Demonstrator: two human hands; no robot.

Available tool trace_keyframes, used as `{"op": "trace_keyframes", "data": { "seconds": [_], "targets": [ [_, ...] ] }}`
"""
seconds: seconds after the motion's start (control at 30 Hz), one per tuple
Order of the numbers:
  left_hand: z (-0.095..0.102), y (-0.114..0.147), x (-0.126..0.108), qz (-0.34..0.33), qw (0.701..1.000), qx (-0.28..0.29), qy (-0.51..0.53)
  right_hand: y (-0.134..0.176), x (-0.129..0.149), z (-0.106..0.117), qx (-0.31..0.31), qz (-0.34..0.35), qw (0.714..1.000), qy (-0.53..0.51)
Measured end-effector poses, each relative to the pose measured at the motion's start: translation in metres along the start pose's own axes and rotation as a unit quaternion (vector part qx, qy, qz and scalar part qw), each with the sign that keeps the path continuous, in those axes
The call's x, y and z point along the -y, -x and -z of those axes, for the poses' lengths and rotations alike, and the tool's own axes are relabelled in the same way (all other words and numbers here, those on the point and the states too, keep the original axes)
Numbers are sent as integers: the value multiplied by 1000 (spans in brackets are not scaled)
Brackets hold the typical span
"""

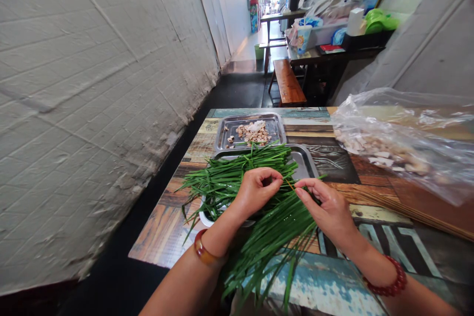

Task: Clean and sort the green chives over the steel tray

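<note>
Long green garlic chives lie in two heaps: one bunch [237,170] across a metal tray [303,160], the other bunch [276,237] nearer me, over the table's front edge. Above the near bunch, my left hand [259,188] is closed in a pinch. My right hand [326,210] pinches just to the right of it. Between their fingertips runs a thin yellow-brown strand [290,184], perhaps a withered leaf; its exact kind is unclear. Part of a white container [205,219] shows under the chives, left of my left wrist.
Behind the chives, another metal tray [222,131] holds pale brown chopped pieces. A clear plastic bag [400,133] of pale pieces lies at the right, with thin wooden sticks [403,210] in front. Beyond stand a wooden bench [289,81] and a cluttered table [314,57]; a wall runs along the left.
</note>
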State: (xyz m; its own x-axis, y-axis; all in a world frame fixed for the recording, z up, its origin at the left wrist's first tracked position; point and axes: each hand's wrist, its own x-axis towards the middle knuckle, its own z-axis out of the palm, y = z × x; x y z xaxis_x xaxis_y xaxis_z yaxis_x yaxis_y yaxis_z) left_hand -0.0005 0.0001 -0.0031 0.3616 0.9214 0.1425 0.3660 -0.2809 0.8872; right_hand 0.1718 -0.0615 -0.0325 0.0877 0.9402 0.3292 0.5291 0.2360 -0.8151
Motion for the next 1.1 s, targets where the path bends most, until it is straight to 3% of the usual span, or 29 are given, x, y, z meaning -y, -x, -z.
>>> {"op": "trace_keyframes", "data": {
  "seconds": [0.8,1.1],
  "targets": [
    [-1,1,1,-25,1000,4,-9,0,0,0,2,-2,1000,-3],
    [-1,1,3,2,1000,-6,3,1,-1,0,0,4,1000,-2]
  ]
}}
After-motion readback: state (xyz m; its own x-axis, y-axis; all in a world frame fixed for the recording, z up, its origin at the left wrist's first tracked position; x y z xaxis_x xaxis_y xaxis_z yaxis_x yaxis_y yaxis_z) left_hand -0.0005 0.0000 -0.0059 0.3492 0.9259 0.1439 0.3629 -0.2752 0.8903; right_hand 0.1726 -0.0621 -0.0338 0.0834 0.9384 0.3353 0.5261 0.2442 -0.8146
